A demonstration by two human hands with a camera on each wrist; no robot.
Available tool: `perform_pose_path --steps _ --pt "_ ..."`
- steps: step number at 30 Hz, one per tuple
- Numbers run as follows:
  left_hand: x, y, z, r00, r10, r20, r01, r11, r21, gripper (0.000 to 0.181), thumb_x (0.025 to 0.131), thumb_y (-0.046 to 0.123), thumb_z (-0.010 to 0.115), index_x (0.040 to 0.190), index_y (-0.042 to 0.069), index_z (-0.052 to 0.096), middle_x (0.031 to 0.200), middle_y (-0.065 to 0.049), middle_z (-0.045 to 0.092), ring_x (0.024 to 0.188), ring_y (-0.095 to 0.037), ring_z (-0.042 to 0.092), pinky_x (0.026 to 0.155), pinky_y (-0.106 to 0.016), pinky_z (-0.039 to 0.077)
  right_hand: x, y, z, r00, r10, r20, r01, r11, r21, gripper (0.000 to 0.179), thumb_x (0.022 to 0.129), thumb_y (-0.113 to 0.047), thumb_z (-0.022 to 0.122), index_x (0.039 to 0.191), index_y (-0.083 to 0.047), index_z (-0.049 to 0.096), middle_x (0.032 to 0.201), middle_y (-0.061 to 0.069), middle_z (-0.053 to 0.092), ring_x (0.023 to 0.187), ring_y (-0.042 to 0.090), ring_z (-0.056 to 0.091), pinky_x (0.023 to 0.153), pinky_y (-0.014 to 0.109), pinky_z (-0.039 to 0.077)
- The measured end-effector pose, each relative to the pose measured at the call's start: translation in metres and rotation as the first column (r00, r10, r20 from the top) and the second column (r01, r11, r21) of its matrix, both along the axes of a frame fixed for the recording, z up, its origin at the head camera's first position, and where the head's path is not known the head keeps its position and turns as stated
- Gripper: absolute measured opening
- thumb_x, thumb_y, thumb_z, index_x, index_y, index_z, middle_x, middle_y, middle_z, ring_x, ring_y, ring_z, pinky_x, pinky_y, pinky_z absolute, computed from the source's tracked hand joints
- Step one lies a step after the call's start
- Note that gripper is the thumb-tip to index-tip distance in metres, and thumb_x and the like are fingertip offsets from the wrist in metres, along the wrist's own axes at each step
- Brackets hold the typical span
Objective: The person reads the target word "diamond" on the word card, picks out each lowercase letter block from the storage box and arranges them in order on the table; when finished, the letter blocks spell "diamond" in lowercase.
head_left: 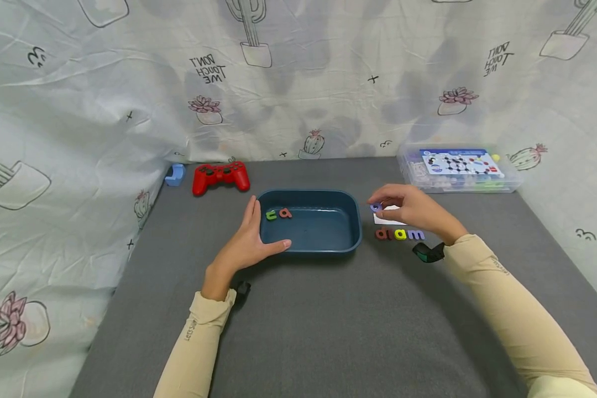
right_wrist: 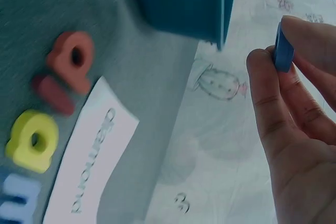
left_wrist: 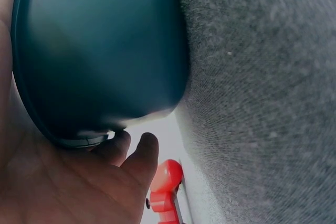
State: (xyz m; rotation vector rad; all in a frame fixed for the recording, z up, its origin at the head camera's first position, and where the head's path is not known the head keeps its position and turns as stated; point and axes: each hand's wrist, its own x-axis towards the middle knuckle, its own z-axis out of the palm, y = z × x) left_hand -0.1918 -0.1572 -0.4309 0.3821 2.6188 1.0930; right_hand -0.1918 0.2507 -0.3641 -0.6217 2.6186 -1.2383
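Head view: left hand (head_left: pixel 245 241), fingers straight, touches the tub (head_left: pixel 313 229); right hand (head_left: pixel 412 209) pinches a blue letter (right_wrist: pixel 284 54).

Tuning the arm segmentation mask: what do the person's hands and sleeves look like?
Left hand and right hand: bare, no gloves. Left sleeve and right sleeve: long, beige, each with small dark lettering. Black attachment beside the left sleeve; black-and-green attachment beside the right.

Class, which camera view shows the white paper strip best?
The right wrist view: nothing covers the white paper strip there, and its word, "diamond", is readable. In the head view, the right hand partly hides it; the left wrist view shows none of it.
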Motion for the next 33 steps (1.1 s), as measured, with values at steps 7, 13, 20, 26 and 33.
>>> perform_pose_path --steps 7,13,20,26,33 --pt "0.001 0.0 -0.001 1.0 -0.006 -0.002 0.006 1.0 0.004 0.134 0.087 0.067 0.077 0.171 0.011 -0.012 0.177 -0.004 -0.02 0.163 -0.035 0.001 0.123 -0.066 0.023 0.012 0.023 -0.007 0.997 -0.078 0.026 0.078 0.997 0.021 0.03 0.101 -0.005 0.075 0.13 0.001 0.072 0.132 0.016 0.068 0.115 0.03 0.067 0.09 0.017 0.053" --pt "0.0 -0.001 -0.002 1.0 -0.015 -0.001 0.015 1.0 0.012 0.133 0.088 0.066 0.076 0.171 0.01 -0.012 0.177 -0.004 -0.02 0.163 -0.035 0.001 0.123 -0.066 0.023 0.021 0.042 -0.013 0.986 -0.155 0.057 0.152 0.987 0.053 0.028 0.101 -0.006 0.074 0.129 -0.001 0.072 0.133 0.019 0.067 0.112 0.03 0.067 0.083 0.022 0.055" --pt "-0.003 -0.001 -0.002 1.0 -0.014 -0.007 0.014 1.0 -0.001 0.132 0.088 0.065 0.076 0.171 0.009 -0.01 0.178 -0.005 -0.019 0.163 -0.035 0.002 0.122 -0.066 0.025 0.027 0.062 -0.029 0.98 -0.199 -0.019 0.2 0.977 0.077 0.027 0.098 0.0 0.076 0.125 0.003 0.073 0.129 0.022 0.068 0.108 0.027 0.068 0.081 0.014 0.052" --pt "-0.003 -0.001 -0.002 1.0 -0.015 -0.014 0.015 1.0 -0.015 0.132 0.089 0.064 0.076 0.171 0.008 -0.01 0.178 -0.006 -0.019 0.163 -0.037 0.002 0.122 -0.066 0.025 0.033 0.079 -0.043 0.972 -0.223 -0.071 0.228 0.971 0.077 0.025 0.095 0.004 0.077 0.119 0.006 0.074 0.124 0.023 0.068 0.105 0.028 0.07 0.08 0.011 0.052" --pt "-0.003 -0.001 -0.001 1.0 -0.015 -0.013 0.014 1.0 -0.013 0.132 0.088 0.064 0.077 0.171 0.008 -0.01 0.178 -0.006 -0.019 0.163 -0.037 0.002 0.123 -0.066 0.023 0.042 0.095 -0.052 0.964 -0.244 -0.105 0.256 0.96 0.114 0.022 0.093 0.003 0.08 0.115 0.004 0.075 0.115 0.019 0.072 0.098 0.012 0.067 0.08 0.009 0.05"
